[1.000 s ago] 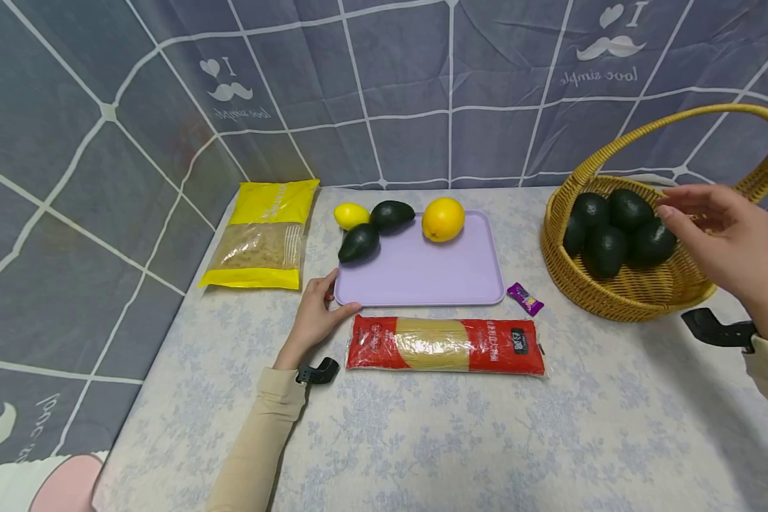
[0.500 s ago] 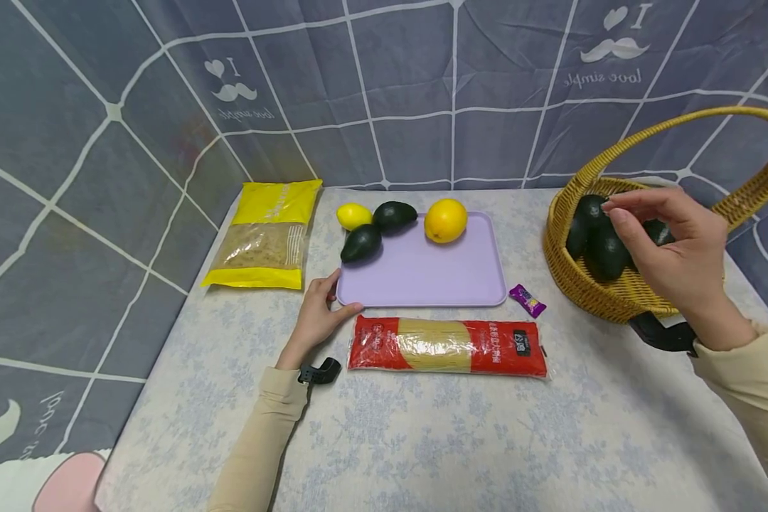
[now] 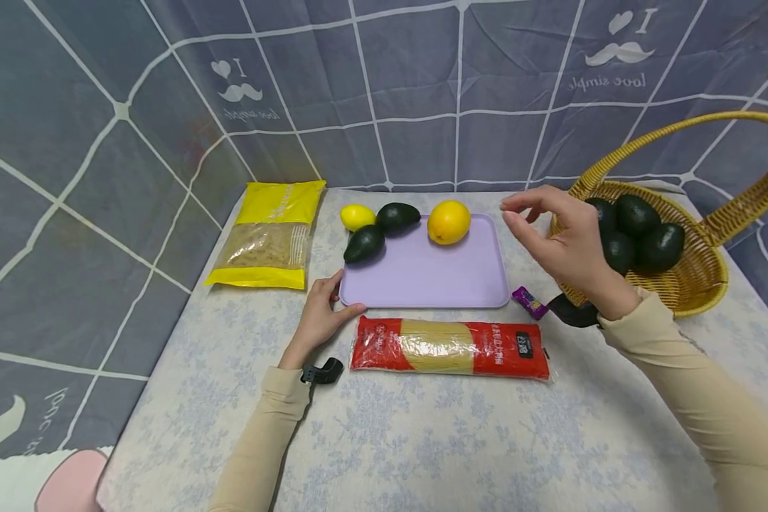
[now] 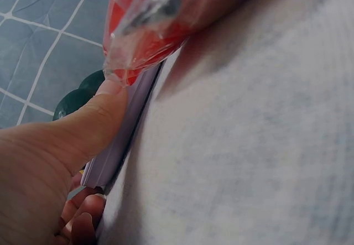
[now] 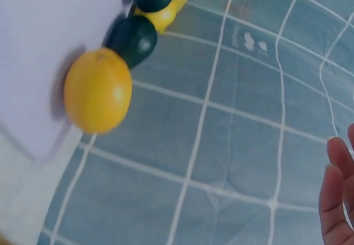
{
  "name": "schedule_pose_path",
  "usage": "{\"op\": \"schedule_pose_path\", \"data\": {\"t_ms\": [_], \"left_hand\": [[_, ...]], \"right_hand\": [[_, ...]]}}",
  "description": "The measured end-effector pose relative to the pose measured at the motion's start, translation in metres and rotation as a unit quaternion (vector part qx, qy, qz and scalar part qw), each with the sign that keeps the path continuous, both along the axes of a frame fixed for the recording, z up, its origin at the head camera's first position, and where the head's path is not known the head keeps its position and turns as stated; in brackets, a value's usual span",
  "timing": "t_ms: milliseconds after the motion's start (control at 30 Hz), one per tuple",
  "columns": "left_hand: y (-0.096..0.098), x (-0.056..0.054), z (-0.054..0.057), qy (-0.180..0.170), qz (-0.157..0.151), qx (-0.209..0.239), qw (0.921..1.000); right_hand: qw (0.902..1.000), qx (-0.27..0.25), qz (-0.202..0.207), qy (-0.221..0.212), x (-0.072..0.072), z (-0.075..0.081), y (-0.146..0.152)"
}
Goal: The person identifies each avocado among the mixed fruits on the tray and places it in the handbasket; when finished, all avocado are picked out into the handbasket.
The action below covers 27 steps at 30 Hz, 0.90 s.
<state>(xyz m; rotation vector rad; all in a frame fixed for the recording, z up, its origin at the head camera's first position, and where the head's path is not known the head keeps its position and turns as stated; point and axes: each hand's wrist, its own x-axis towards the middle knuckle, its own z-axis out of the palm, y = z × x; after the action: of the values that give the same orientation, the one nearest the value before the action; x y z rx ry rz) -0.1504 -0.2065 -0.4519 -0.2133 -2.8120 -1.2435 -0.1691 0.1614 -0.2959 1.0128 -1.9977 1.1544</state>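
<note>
My left hand [image 3: 322, 313] holds the front left corner of a lilac tray [image 3: 422, 284], thumb along its front edge and fingers at its left side. In the left wrist view, the thumb tip lies by the red end of a noodle packet [image 4: 146, 40]. My right hand [image 3: 566, 235] is in the air between tray and wicker basket [image 3: 704, 284], thumb and fingers apart, nothing between them. Nearest it on the tray is an orange [image 3: 449, 222]. Two dark avocados [image 3: 364, 244] and a lemon [image 3: 357, 217] cluster at the tray's back left corner.
Several avocados [image 3: 659, 247] lie in the basket, partly hidden by the right hand. A purple-wrapped candy [image 3: 529, 302] is right of the tray. The noodle packet lies along the tray's front. A yellow bag [image 3: 262, 238] rests at the back left, before a curtain [image 3: 416, 85].
My right hand has moved left from over the basket toward the tray, uncovering the avocados on the basket's right side. The left hand stays at the tray's corner.
</note>
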Motion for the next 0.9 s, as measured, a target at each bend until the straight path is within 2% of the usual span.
{"op": "schedule_pose_path", "data": {"t_ms": [133, 300, 500, 667, 900], "left_hand": [[0.001, 0.0, -0.001, -0.004, 0.0, 0.007, 1.0], [0.003, 0.0, -0.001, -0.003, -0.004, 0.008, 1.0], [0.002, 0.001, 0.001, 0.0, 0.002, 0.008, 1.0], [0.002, 0.001, 0.002, 0.001, -0.002, 0.007, 1.0], [0.001, 0.0, 0.001, -0.004, 0.002, 0.001, 1.0]], "right_hand": [[0.9994, 0.018, 0.013, -0.027, -0.013, -0.006, -0.02], [0.9978, 0.009, 0.025, -0.06, -0.03, -0.014, -0.044], [0.9908, 0.036, 0.028, -0.127, -0.047, -0.016, -0.075], [0.9795, 0.081, 0.034, -0.181, -0.062, -0.017, -0.098], [0.9568, 0.128, 0.028, -0.26, -0.081, -0.026, -0.123]]}}
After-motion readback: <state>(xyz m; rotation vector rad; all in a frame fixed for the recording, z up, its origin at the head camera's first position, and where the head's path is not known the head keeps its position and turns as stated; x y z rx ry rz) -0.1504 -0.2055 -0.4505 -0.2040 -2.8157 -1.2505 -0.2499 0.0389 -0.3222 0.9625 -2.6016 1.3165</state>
